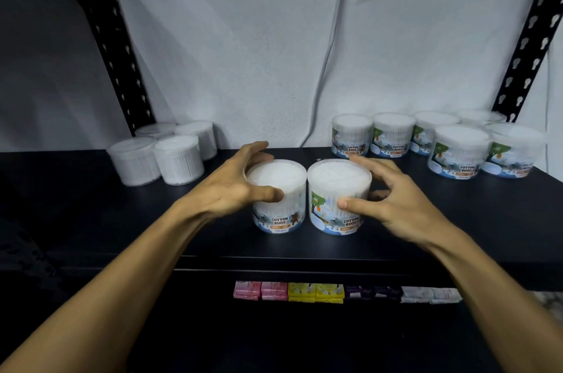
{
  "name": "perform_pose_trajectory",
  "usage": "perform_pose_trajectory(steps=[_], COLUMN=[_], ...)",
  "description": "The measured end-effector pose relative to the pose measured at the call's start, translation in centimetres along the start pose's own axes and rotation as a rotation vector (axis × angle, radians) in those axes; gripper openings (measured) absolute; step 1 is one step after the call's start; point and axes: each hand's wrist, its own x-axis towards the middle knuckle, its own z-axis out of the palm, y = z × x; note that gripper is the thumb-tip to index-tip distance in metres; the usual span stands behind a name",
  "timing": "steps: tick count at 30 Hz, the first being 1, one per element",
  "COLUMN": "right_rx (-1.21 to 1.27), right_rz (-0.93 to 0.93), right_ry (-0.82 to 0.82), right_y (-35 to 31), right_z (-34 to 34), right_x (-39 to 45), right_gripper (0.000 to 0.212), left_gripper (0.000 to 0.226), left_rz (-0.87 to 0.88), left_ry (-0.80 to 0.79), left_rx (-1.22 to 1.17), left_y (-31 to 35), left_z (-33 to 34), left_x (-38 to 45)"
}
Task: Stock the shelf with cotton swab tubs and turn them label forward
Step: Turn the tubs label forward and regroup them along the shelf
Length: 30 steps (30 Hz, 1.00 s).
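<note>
At the far left of the black shelf, near the back, four tubs stand bunched together with plain white sides showing and no label in sight; behind them a black slotted post leans up against the white wall; toward the middle, the left hand wraps the left tub, thumb on its front and fingers curled over the far rim, so this grip is clamped on that tub; its "COTTON BUDS" label faces forward; just beside it, touching or nearly so, stands the right tub, its label turned slightly to the right; the right hand has its thumb pressed on the front of this tub while the fingers spread around its right side, blurred, so this grip also reads as closed on the tub; a white cable hangs down the wall behind; at the back right, six tubs sit in two rows with labels forward; on a lower level, a row of small packets runs pink, yellow, dark purple, white.
</note>
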Motion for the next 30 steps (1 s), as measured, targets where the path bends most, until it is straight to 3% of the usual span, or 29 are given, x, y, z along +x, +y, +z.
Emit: perform_pose_trajectory(steps=[7, 13, 17, 30], right_rx=[-0.083, 0.038, 0.084, 0.020], right_rz=[0.027, 0.019, 0.029, 0.032], right_ry=[0.017, -0.071, -0.055, 0.014], right_y=[0.2, 0.0, 0.1, 0.0], right_z=[0.3, 0.2, 0.7, 0.8], right_x=[0.2, 0.3, 0.1, 0.0], right_gripper=[0.105, 0.092, 0.087, 0.085], left_gripper=[0.112, 0.104, 0.097, 0.094], left_rz=[0.030, 0.037, 0.012, -0.010], left_ry=[-0.188, 0.068, 0.149, 0.199], left_rx=[-0.051, -0.004, -0.064, -0.081], left_y=[-0.1, -0.2, -1.3, -1.3], left_z=[-1.4, 0.1, 1.5, 2.2], left_x=[0.1, -1.0, -1.2, -1.0])
